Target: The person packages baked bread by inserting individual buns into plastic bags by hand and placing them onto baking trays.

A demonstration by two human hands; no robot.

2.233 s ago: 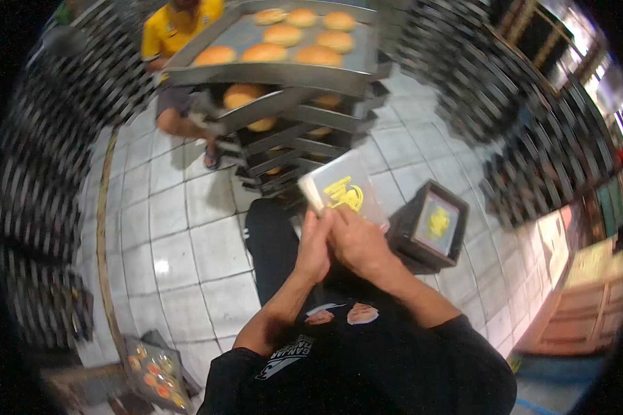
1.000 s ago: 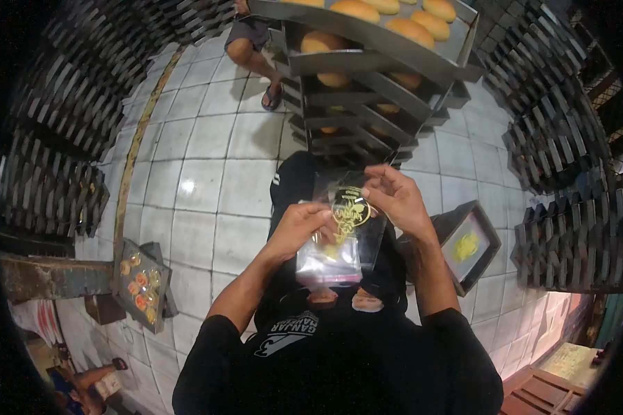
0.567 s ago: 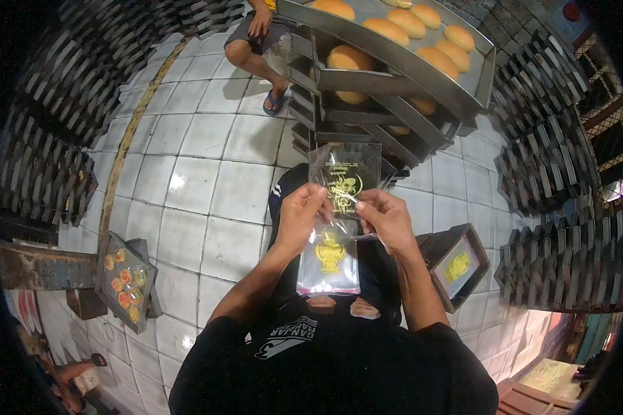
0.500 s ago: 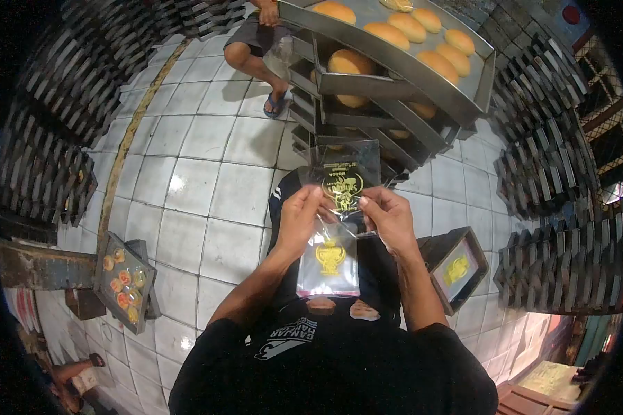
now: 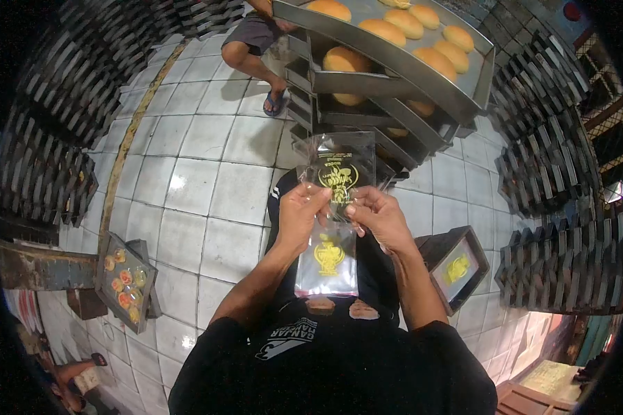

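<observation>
A clear plastic bag (image 5: 358,153) with yellow print is stretched between my two hands. My left hand (image 5: 302,216) pinches its near left side between thumb and fingers. On the near right side, my right hand (image 5: 382,216) closes on the same bag with thumb and forefinger. Just below them, more clear bags (image 5: 325,277) with a yellow emblem lie on my lap, apparently a stack. Beyond the held bag rises a pile of metal trays (image 5: 394,97), with golden bread buns (image 5: 384,31) on the top one and others inside lower ones.
To the left is a tray (image 5: 145,257) of wrapped buns; a box-like tray (image 5: 450,299) holding yellow-printed plastic is at right. Tall stacks of dark trays (image 5: 543,131) line the sides. Another person's leg (image 5: 253,66) shows beyond, and part of someone else is at lower left.
My hands have drawn slightly closer together, the right one moving left. The held bag has shifted a little left and away from me. The bags on my lap look the same.
</observation>
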